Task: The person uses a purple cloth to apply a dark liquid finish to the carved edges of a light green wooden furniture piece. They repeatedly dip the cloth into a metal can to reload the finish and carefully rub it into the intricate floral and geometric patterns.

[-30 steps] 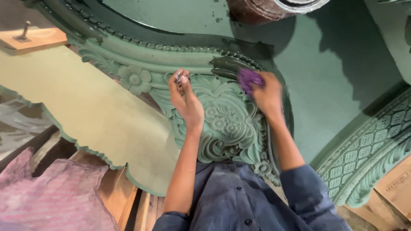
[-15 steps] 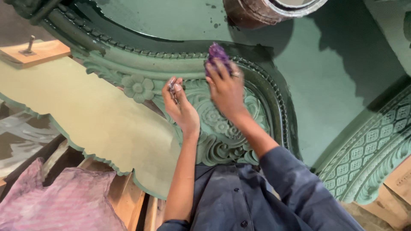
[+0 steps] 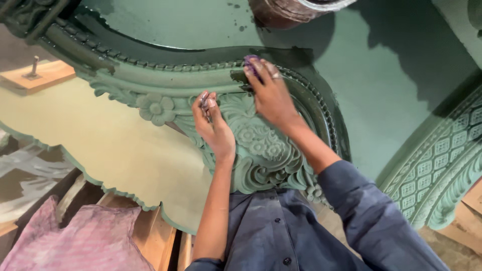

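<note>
A carved wooden panel (image 3: 261, 145) painted green, with flowers and a beaded arch, lies in front of me. My right hand (image 3: 271, 95) presses a small purple pad (image 3: 251, 62) against the dark, wet-looking beaded moulding (image 3: 201, 68) at the top of the arch. My left hand (image 3: 213, 125) rests on the carved floral relief just left of it. Its fingertips pinch a small greyish object (image 3: 205, 99) that I cannot identify. The two hands are a short distance apart. A carved flower (image 3: 156, 108) sits to the left of my left hand.
A brown round container (image 3: 296, 10) stands at the top on the green surface (image 3: 391, 70). A pale yellow-green scalloped board (image 3: 100, 150) lies left, with a wooden block and bolt (image 3: 35, 75) beyond. Pink cloth (image 3: 80, 241) lies bottom left. Another carved green lattice piece (image 3: 447, 160) is at the right.
My right hand with the purple pad has moved left and up along the arch's beaded moulding. My left hand stays on the floral carving, shifted slightly.
</note>
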